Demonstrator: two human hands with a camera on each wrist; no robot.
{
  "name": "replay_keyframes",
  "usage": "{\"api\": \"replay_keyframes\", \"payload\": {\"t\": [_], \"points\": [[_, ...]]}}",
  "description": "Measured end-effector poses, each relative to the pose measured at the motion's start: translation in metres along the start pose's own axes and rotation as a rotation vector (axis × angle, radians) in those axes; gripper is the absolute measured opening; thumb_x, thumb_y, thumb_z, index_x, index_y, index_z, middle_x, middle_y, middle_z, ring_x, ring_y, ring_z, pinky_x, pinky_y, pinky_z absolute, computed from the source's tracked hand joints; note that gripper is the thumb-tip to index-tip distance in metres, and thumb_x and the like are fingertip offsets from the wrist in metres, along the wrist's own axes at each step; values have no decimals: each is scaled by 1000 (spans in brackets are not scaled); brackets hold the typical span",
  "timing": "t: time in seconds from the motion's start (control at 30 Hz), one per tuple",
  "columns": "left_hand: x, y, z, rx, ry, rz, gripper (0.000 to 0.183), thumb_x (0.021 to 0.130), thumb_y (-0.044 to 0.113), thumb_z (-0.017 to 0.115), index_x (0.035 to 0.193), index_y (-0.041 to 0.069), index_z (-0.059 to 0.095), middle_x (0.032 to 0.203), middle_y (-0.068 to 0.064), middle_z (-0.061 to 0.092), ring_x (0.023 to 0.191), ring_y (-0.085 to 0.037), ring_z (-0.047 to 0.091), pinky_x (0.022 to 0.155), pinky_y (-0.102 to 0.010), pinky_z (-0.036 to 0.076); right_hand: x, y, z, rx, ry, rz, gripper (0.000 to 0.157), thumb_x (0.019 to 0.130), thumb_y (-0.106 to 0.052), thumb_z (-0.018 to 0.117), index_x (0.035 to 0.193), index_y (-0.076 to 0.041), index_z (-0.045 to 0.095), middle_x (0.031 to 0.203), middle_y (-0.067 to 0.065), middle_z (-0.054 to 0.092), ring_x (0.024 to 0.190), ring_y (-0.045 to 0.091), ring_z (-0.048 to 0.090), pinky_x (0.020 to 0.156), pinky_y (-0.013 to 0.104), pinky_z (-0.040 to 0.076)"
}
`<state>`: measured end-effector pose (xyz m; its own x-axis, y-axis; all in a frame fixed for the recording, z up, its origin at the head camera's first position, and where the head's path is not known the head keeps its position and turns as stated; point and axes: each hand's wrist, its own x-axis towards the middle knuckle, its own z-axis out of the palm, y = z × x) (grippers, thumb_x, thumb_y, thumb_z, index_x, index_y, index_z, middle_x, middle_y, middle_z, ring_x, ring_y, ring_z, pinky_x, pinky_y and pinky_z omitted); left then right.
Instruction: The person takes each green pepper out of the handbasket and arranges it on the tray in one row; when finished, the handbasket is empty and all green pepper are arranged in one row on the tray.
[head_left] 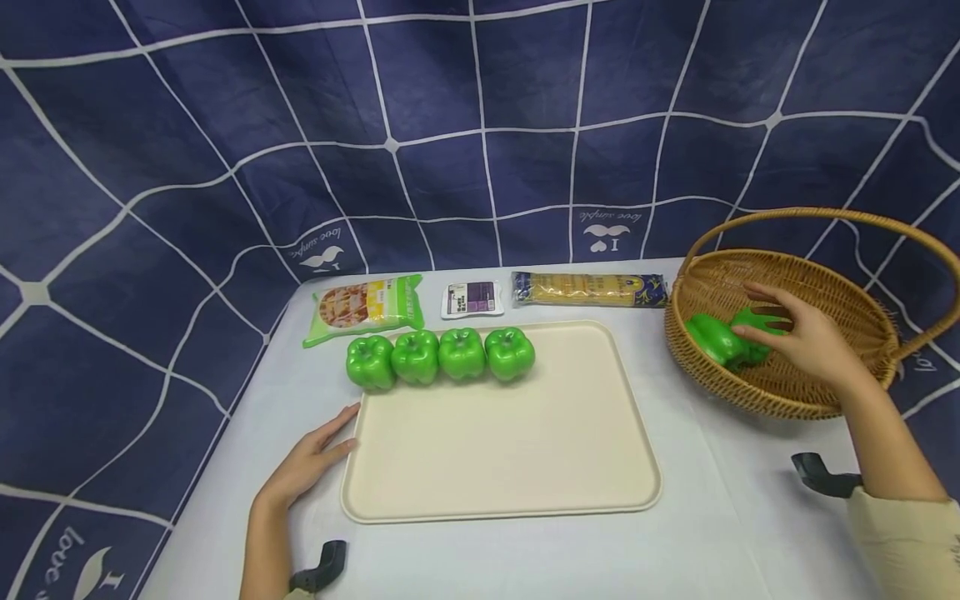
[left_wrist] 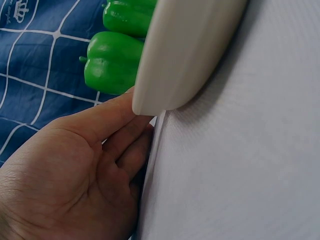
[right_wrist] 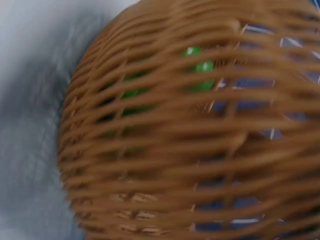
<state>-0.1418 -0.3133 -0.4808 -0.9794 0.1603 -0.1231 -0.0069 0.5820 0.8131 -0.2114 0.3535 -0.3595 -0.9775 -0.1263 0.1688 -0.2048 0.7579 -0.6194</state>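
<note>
Four glossy green bell peppers [head_left: 462, 354] stand in a row along the back left edge of a cream tray [head_left: 502, 454]. My left hand [head_left: 303, 462] rests at the tray's left side, its fingertips right at the rim. In the left wrist view the same hand [left_wrist: 75, 170] has its fingers against the tray's edge. Inside a wicker basket [head_left: 847, 367] on the right lie green bell peppers [head_left: 712, 337]. Over them reaches my right hand [head_left: 813, 337], fingers spread, thumb close by one pepper. The right wrist view shows only blurred basket weave [right_wrist: 165, 165], with green glimpsed through the gaps.
Behind the tray lie a green-edged food packet [head_left: 363, 307], a small white and purple pack [head_left: 472, 298] and a long bag of dry noodles [head_left: 588, 289]. The basket's tall arched handle [head_left: 825, 214] rises over its opening. Dark blue checked cloth hangs behind the white-covered table.
</note>
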Motion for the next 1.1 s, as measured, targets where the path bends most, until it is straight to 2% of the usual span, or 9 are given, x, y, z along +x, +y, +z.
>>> {"api": "replay_keyframes", "payload": {"t": [0.03, 0.13, 0.2, 0.27, 0.37, 0.47, 0.7, 0.87, 1.1], "points": [[0, 0, 0, -2, -2, -1, 60, 89, 39, 58, 143, 20, 37, 150, -14, 22, 137, -35, 16, 106, -61, 11, 0, 4, -1, -2, -15, -5, 70, 87, -23, 66, 145, -8, 28, 135, 26, 39, 110, 48, 44, 81, 51, 45], [0, 0, 0, -4, -5, -2, 60, 89, 39, 58, 143, 20, 37, 150, -14, 22, 137, -35, 15, 106, -60, 11, -1, 13, -3, -29, -62, -18, 71, 86, -20, 68, 143, -4, 29, 128, 30, 44, 106, 50, 48, 73, 30, 52], [0, 0, 1, -4, -4, -3, 60, 89, 39, 58, 143, 20, 37, 150, -14, 22, 137, -35, 15, 106, -60, 11, -1, 17, -3, -42, -83, -24, 70, 85, -19, 69, 142, -1, 31, 122, 32, 48, 103, 51, 50, 66, 17, 48], [0, 0, 1, -3, -3, -3, 60, 89, 39, 57, 143, 21, 37, 150, -14, 21, 137, -35, 15, 106, -61, 11, -1, 21, -3, -44, -100, -35, 69, 85, -18, 69, 140, 3, 33, 118, 34, 50, 99, 52, 52, 65, 17, 48], [0, 0, 1, -3, -3, -7, 59, 89, 39, 57, 142, 22, 37, 150, -14, 21, 137, -35, 15, 106, -61, 11, 0, 26, -1, -38, -133, -53, 66, 86, -16, 67, 138, 6, 33, 113, 35, 50, 95, 53, 53, 68, 36, 54], [0, 0, 1, -3, -3, -5, 59, 89, 39, 58, 142, 22, 37, 150, -13, 22, 137, -35, 15, 106, -60, 11, 1, 28, 0, -48, -183, -46, 65, 88, -18, 65, 137, 8, 32, 111, 34, 51, 95, 52, 53, 68, 51, 51], [0, -1, 0, -21, -5, 18, 58, 90, 36, 58, 142, 22, 38, 150, -14, 23, 137, -35, 16, 106, -60, 11, 6, 25, 0, -132, -299, 48, 72, 90, -35, 60, 141, 5, 27, 112, 34, 53, 99, 49, 52, 72, 56, 47], [0, -2, 0, -23, -6, 15, 58, 90, 37, 58, 142, 23, 38, 150, -13, 22, 137, -35, 16, 106, -60, 11, 11, 24, 3, -154, -324, 43, 71, 90, -36, 60, 141, 4, 29, 117, 37, 49, 102, 52, 50, 74, 59, 45], [1, -2, -1, -18, -5, 15, 58, 89, 37, 58, 142, 22, 38, 150, -13, 23, 137, -34, 16, 107, -59, 11, 14, 22, 11, -168, -313, 52, 73, 88, -40, 61, 141, 1, 32, 117, 34, 45, 101, 50, 49, 72, 56, 45]]}}
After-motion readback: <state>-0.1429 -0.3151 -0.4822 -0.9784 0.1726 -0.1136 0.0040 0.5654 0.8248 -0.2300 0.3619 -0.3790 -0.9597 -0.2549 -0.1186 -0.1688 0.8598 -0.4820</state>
